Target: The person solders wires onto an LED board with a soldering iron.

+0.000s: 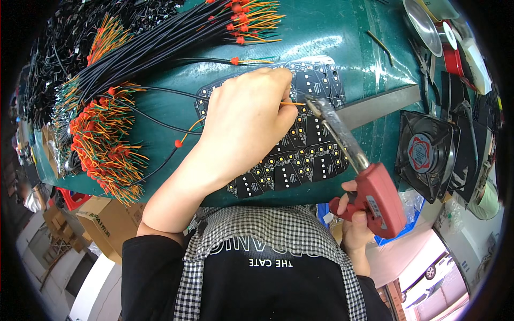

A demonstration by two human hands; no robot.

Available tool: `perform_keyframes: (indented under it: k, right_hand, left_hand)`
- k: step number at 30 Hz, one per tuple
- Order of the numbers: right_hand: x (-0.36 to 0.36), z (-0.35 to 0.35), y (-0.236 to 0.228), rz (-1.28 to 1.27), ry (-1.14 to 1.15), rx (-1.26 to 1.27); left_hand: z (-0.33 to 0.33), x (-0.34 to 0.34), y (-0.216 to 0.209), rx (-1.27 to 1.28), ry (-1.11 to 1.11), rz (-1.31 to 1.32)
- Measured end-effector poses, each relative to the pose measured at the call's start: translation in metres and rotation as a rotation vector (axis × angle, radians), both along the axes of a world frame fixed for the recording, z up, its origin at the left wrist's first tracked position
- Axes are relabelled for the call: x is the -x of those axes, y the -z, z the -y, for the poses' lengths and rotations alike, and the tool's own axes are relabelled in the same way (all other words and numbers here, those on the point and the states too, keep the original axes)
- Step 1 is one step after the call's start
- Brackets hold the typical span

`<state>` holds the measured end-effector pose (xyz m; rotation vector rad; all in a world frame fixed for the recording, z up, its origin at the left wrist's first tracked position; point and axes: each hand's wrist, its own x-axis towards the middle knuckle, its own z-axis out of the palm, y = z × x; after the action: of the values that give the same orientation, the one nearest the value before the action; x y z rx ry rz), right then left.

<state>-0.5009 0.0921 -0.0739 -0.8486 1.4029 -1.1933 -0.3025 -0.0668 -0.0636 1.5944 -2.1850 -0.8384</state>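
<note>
My left hand [249,109] is closed over a black circuit board panel [321,155] dotted with small yellow-white LEDs. From its pinched thumb and forefinger an orange wire end [293,104] sticks out over the board. My right hand [356,227] is wrapped round the handle of a red soldering gun [377,200]. The gun's long metal nose points up and left, its tip close to the orange wire end; whether they touch I cannot tell. Black cables [166,91] run from the left toward my left hand, which covers part of the panel.
Bundled black cables [155,45] with orange and green ends and red ties are heaped at left. A flat metal bar [380,106] lies at the board's right. Farther right are a black fan [425,155] and a metal dish [423,27]. Green sheeting [348,37] covers the table.
</note>
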Motion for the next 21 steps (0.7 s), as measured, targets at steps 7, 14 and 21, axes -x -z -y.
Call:
perform_keyframes:
  k: [7, 14, 21]
  right_hand:
    - [0.005, 0.001, 0.0, 0.071, 0.065, 0.003]
    - [0.004, 0.002, 0.001, 0.092, 0.02, 0.014]
    - [0.003, 0.007, 0.002, 0.096, -0.037, 0.066]
  left_hand:
    - [-0.004, 0.002, 0.001, 0.145, 0.005, 0.058]
    - [0.002, -0.017, 0.007, -0.208, -0.024, -0.537]
    - [-0.001, -0.018, 0.014, -0.317, -0.261, -0.777]
